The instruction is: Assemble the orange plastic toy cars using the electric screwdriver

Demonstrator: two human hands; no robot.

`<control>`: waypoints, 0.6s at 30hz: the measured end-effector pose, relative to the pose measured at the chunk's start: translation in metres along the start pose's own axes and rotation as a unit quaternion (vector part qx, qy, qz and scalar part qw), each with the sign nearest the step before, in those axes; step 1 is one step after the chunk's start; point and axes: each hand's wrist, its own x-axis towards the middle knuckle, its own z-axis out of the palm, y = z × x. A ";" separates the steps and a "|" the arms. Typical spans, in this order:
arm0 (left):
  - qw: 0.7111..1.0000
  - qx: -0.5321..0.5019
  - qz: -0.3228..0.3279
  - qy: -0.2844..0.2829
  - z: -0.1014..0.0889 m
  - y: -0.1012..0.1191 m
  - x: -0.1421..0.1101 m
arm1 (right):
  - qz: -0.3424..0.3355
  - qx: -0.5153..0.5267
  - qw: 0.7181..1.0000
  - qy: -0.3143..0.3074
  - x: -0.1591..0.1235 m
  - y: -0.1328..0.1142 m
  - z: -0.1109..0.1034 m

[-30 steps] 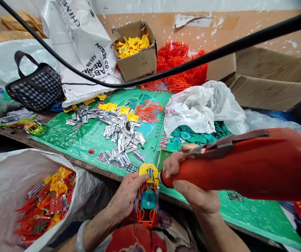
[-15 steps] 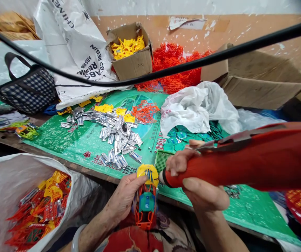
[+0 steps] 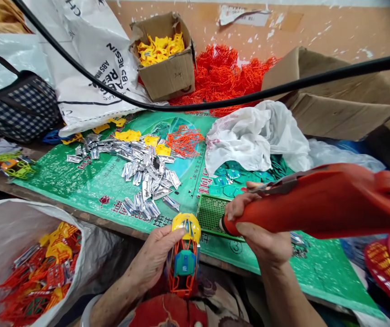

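Two hands are at work. The left hand (image 3: 162, 250) has its grip closed on one toy car (image 3: 185, 263), thumb on the yellow hood. The car, with one teal roof panel and an orange-red frame, sits over the lap, just in front of the tabletop (image 3: 320, 272) edge. The right hand (image 3: 261, 229) has its grip wrapped around one red power tool (image 3: 317, 200), whose tip stands apart from the car, in front of one green basket (image 3: 211, 213).

Beyond lie one heap of silver pieces (image 3: 150, 175), too overlapped to count, and one small cluster of orange frames (image 3: 184, 141); a bigger red-orange pile (image 3: 220, 77) is behind. Two cardboard boxes show plainly: one holding yellow parts (image 3: 160, 47), the other (image 3: 341, 113) at the right. One white plastic bag (image 3: 256, 131) lies crumpled near teal pieces (image 3: 229, 175). One checked bag (image 3: 17, 109) stands at the left; one white sack (image 3: 104, 259) of mixed parts is below it.
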 end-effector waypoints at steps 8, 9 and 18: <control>1.000 0.021 0.000 -0.017 -0.003 0.001 0.000 | 0.007 0.026 1.000 -0.003 -0.002 0.005 0.002; 1.000 0.020 0.001 -0.019 -0.003 0.001 0.000 | 0.010 0.025 1.000 -0.003 -0.002 0.006 0.002; 1.000 -0.013 0.000 -0.008 -0.004 -0.002 0.001 | 0.018 -0.001 1.000 0.021 -0.003 0.006 0.006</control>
